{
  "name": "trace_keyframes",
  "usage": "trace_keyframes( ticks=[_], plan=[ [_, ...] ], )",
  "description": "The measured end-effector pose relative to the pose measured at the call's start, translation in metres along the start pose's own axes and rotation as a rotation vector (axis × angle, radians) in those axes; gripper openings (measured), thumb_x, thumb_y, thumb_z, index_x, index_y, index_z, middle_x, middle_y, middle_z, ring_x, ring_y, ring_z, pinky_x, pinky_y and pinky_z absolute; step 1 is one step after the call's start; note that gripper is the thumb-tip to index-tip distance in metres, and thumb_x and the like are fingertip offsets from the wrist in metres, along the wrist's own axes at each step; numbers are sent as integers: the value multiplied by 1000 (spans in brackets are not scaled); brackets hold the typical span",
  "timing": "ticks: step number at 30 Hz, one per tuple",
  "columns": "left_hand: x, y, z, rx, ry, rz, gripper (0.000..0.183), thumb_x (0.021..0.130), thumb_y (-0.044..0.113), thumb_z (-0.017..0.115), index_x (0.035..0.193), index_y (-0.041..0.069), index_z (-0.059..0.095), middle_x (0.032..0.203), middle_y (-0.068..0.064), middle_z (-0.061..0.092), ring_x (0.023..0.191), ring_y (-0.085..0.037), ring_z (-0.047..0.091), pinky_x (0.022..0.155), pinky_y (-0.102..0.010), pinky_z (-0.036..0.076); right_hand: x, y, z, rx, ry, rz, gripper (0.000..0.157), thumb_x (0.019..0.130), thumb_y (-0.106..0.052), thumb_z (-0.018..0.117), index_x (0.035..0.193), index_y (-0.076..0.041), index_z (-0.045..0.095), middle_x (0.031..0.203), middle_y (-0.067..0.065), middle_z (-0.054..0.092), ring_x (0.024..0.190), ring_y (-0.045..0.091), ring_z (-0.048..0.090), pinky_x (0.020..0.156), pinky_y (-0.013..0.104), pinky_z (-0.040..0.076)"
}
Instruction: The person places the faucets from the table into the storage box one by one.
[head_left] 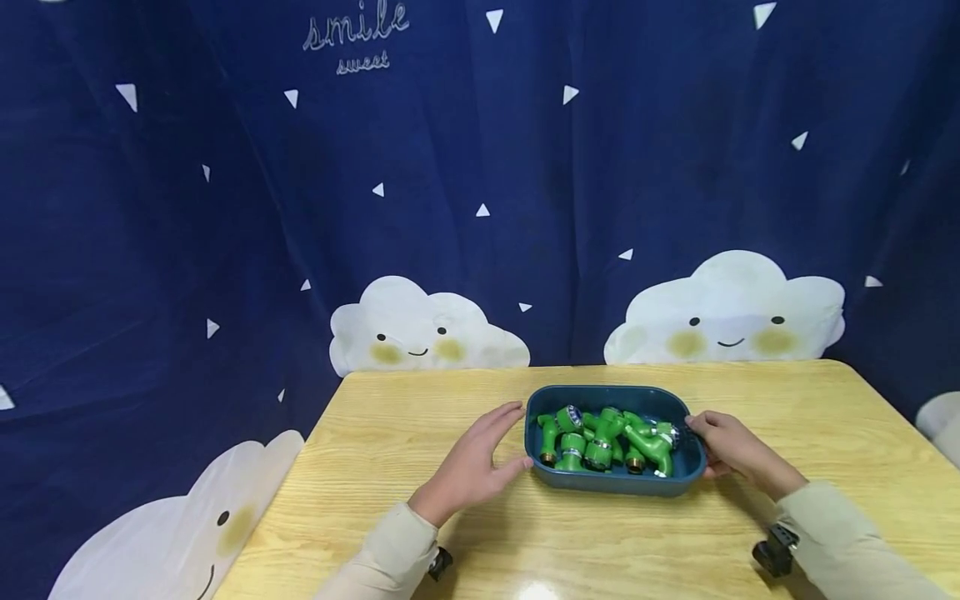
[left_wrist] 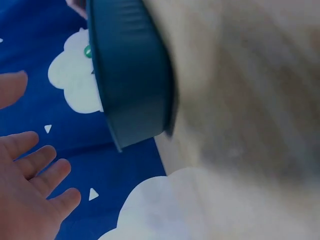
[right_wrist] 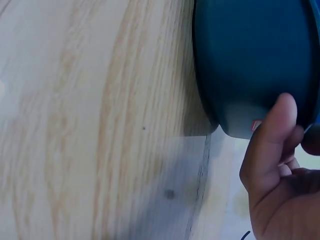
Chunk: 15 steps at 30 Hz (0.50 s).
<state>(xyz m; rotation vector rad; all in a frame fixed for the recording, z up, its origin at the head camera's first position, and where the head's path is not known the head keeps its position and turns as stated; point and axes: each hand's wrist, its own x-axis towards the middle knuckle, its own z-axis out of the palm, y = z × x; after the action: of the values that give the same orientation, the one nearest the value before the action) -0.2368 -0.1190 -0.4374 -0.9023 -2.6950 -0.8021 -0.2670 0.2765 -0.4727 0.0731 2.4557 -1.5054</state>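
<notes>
A dark teal plastic bin (head_left: 615, 481) stands on the wooden table, holding several green faucets (head_left: 604, 427) with metal collars and brass-coloured ends. At its right end my right hand (head_left: 738, 450) grips the rim. In the right wrist view, the thumb of that hand (right_wrist: 280, 185) lies against the bin's end wall (right_wrist: 245, 117), with the other fingers partly hidden behind it. Over at the left end, my left hand (head_left: 476, 462) is spread, fingertips and thumb close to the rim. The left wrist view shows this hand (left_wrist: 30, 190) with straight fingers apart from the bin (left_wrist: 132, 75).
The light wooden table (head_left: 420, 400) extends around the bin on all sides. Behind its far edge hangs a navy curtain (head_left: 450, 250) printed with white clouds and triangles. A small black camera (head_left: 776, 550) sits at the right wrist, and another (head_left: 441, 564) at the left.
</notes>
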Motion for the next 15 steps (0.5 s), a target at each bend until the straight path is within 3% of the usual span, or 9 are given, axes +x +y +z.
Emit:
trace_keyframes(
  ticks=[8, 15],
  plan=[
    [-13, 0, 9, 51, 11, 63, 75, 90, 45, 67, 153, 16, 39, 160, -2, 39, 146, -23, 39, 117, -46, 37, -3, -3, 0, -14, 2, 2, 35, 109, -29, 34, 103, 3, 47, 64, 0, 44, 53, 11, 50, 50, 26, 51],
    [-19, 0, 10, 72, 20, 88, 74, 89, 43, 70, 152, 17, 41, 159, -4, 40, 144, -24, 42, 116, -46, 38, 1, -1, 1, -11, -2, -10, 31, 109, -27, 34, 100, 2, 45, 64, 0, 43, 53, 12, 48, 49, 26, 48]
  ],
)
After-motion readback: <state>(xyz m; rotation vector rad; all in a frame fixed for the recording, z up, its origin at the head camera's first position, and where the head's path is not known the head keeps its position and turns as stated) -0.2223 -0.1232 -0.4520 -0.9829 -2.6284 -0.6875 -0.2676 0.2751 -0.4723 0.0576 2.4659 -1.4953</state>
